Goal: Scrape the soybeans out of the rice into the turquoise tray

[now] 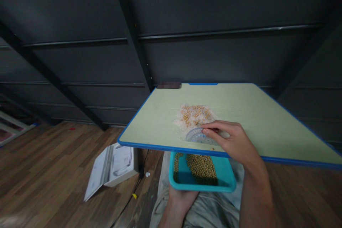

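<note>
My right hand (227,136) pinches a clear plastic protractor (199,136) flat against the pale green tabletop (240,107). Just beyond the protractor lies a pile of white rice-like grains (181,117) mixed with yellow soybeans (196,111). One loose bean (212,149) sits by the table's front edge. Below that edge, my left hand (181,197) supports a turquoise tray (227,174) from underneath; its fingers are mostly hidden by the tray. Many soybeans (201,169) lie in the tray, heaped toward its middle and left.
The table has a blue rim (160,147). On the wooden floor (66,164) to the left stands an open white box (121,164), with a black cable (137,181) beside it. A dark panelled wall (200,57) rises behind the table. My lap is under the tray.
</note>
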Demonstrator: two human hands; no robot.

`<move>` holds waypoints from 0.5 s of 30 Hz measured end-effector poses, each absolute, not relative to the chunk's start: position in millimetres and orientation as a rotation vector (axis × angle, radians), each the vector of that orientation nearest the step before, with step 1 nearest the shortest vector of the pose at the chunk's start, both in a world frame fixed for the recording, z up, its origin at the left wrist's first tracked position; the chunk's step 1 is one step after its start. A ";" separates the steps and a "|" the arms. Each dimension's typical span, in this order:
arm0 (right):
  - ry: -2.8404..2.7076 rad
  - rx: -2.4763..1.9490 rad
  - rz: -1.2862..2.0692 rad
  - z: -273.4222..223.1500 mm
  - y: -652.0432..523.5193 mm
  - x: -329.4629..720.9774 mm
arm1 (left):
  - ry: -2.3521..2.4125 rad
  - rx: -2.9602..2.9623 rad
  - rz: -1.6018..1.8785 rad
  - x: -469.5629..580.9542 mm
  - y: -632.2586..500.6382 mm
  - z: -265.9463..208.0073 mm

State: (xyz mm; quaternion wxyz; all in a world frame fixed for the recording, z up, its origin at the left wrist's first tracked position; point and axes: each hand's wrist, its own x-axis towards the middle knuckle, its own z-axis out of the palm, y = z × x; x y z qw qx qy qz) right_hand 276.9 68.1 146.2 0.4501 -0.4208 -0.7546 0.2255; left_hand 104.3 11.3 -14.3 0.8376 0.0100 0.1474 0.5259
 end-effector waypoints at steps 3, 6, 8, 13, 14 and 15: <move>-1.872 -1.048 0.570 144.9 67.9 278.7 | 0.285 0.022 1.107 103.9 11.9 -17.9; -1.882 -1.056 0.617 144.9 66.5 277.9 | 0.287 0.029 1.095 103.5 12.0 -19.5; -1.890 -1.052 0.643 145.6 64.9 277.0 | 0.285 0.035 1.093 103.5 12.0 -20.1; -1.895 -1.019 0.628 147.5 62.0 276.6 | 0.244 0.052 1.099 104.4 13.2 -20.5; -1.896 -1.012 0.622 147.7 61.9 276.9 | 0.228 0.062 1.100 104.6 13.5 -20.3; -1.900 -1.007 0.620 147.7 61.9 277.2 | 0.216 0.073 1.102 104.8 13.7 -19.7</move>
